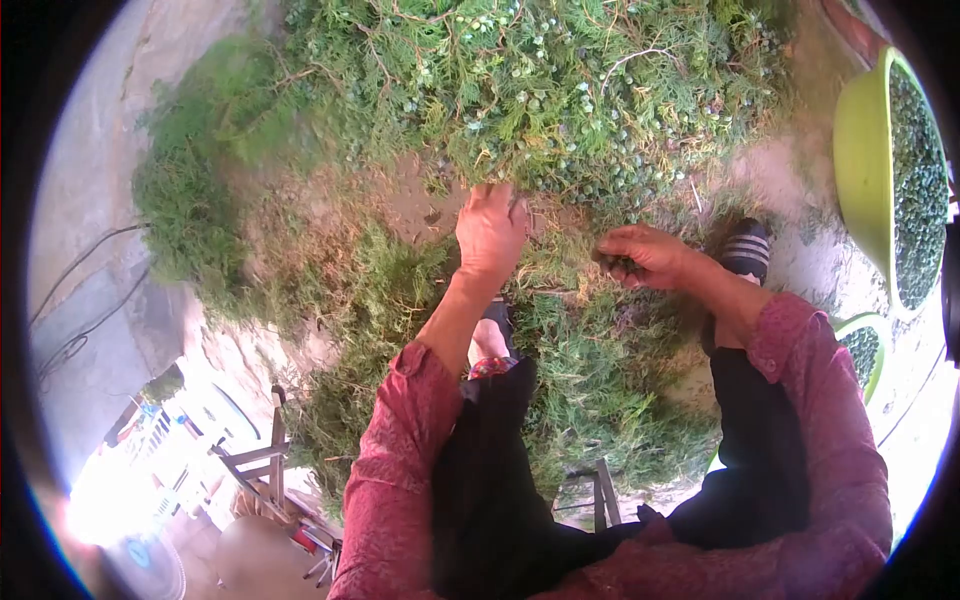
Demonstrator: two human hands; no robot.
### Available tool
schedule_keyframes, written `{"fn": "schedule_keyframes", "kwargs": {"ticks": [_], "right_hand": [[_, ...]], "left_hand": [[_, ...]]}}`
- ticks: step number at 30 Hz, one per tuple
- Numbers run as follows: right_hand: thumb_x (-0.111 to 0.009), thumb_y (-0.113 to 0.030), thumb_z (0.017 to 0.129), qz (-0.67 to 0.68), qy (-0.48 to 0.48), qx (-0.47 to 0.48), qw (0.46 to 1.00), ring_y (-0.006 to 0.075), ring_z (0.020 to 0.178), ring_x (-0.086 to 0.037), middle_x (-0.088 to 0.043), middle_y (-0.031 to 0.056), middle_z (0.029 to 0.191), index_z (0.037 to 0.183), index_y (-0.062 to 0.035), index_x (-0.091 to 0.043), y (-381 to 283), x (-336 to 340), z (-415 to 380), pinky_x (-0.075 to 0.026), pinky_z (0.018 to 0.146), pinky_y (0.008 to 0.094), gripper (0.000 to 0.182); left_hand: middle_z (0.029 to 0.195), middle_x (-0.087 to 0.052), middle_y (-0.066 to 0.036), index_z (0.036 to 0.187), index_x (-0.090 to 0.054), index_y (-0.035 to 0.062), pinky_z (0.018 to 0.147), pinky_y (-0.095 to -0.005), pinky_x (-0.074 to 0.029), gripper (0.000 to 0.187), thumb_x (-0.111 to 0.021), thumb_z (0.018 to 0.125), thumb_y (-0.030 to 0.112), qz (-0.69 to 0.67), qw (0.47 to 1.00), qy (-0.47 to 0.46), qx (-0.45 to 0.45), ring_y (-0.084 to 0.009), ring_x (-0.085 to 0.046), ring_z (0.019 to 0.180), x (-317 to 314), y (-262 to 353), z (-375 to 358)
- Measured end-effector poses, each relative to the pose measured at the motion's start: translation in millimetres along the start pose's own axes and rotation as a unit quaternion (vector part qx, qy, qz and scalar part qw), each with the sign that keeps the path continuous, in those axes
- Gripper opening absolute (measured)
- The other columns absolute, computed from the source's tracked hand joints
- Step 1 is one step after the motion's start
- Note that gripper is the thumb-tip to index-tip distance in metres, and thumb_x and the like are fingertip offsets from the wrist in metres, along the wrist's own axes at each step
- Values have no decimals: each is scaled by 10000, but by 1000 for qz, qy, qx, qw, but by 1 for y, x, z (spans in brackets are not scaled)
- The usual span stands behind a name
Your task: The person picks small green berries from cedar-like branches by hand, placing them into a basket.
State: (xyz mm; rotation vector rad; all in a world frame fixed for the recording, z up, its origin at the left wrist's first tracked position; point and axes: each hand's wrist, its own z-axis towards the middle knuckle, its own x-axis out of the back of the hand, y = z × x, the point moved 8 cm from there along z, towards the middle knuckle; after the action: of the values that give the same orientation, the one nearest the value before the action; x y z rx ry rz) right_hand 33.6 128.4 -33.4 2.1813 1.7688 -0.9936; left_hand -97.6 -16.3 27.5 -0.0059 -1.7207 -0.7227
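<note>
Mid-picking: left hand gripping berried branches, right hand curled shut on picked berries. Next, likely: stripping more, then emptying into green basin.

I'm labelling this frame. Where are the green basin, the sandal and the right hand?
Green basin (862,165): head view, on its outer wall.
Sandal (746,250): head view, on its striped strap.
Right hand (645,255): head view, on its back.

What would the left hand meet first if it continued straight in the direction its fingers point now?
Probably the pile of green branches with small bluish berries. The left hand points up the picture, its fingertips already at the pile's edge. Depth is unclear, so contact is uncertain.
</note>
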Motion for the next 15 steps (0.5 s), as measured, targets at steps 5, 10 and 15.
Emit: {"fn": "schedule_keyframes", "kwargs": {"ticks": [5, 10, 15], "right_hand": [[-563, -252, 853, -2, -24, 11, 1000, 98, 596, -513, -561, 19, 726, 899, -54, -584, -4, -2, 0, -392, 466, 215, 204], [-556, -268, 857, 22, -7, 5, 1000, 105, 634, -533, -567, 23, 756, 902, -54, -582, -6, 5, -2, -427, 500, 230, 220], [-562, -303, 853, 120, 29, 34, 992, 107, 667, -540, -573, 28, 784, 907, -66, -582, -14, -8, 2, -464, 533, 268, 244]], "left_hand": [[875, -574, -180, 896, -551, 56, 641, -450, -475, 212, -600, 743, 194, 25, 988, -50, 145, -351, -589, 774, -21, -28, 7], [754, -603, -123, 828, -569, 69, 640, -416, -483, 151, -606, 725, 174, 0, 986, -34, 160, -310, -602, 757, -17, -38, 0], [835, -605, -121, 878, -594, 54, 597, -369, -489, 213, -668, 708, 159, -257, 963, -77, -15, -246, -603, 678, 6, 67, -17]]}}
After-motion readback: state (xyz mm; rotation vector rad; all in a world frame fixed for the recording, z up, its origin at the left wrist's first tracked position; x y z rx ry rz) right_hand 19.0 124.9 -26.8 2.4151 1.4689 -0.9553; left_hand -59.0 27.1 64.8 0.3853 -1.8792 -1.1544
